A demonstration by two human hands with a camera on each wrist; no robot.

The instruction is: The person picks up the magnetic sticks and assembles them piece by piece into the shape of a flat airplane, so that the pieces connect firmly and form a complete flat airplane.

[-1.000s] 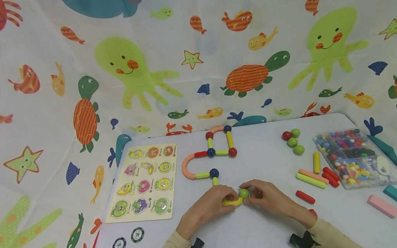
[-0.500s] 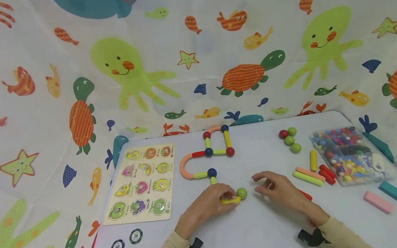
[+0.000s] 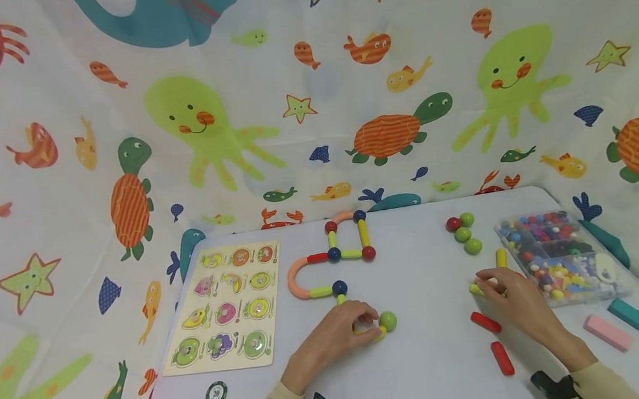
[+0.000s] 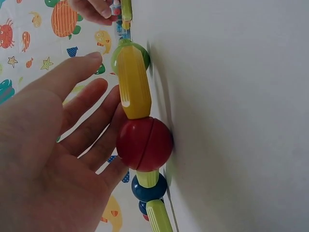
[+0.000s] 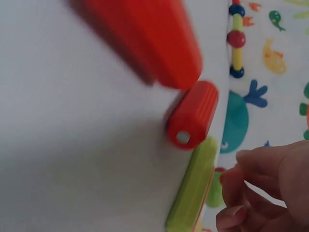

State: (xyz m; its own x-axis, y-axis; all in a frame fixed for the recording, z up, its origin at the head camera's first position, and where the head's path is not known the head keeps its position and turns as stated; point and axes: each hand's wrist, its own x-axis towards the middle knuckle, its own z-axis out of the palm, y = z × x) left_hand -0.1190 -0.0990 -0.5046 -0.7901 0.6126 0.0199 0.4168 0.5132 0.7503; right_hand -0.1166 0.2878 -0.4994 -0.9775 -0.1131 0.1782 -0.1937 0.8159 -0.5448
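Note:
My left hand [image 3: 343,329] lies around the near end of a chain of toy rods and balls. In the left wrist view its fingers are loosely spread beside a yellow rod [image 4: 135,87] and a red ball [image 4: 145,143]. A green ball [image 3: 388,320] sits at the yellow rod's far end. My right hand [image 3: 521,296] is over the loose rods on the right, thumb and fingers bent close to a light green rod [image 3: 475,288]. In the right wrist view a gap shows between the fingertips and that green rod [image 5: 193,188].
Two red rods [image 3: 485,322] lie in front of the right hand. A yellow rod [image 3: 501,257] and several balls [image 3: 463,234] lie behind it. A bead case [image 3: 583,294] and pink block [image 3: 608,332] are at right, a fruit puzzle board [image 3: 214,365] and chips [image 3: 216,393] at left.
My right hand has let go of the green ball and moved right to the loose rods. The left hand stays by the chain, its fingers looser around the yellow rod.

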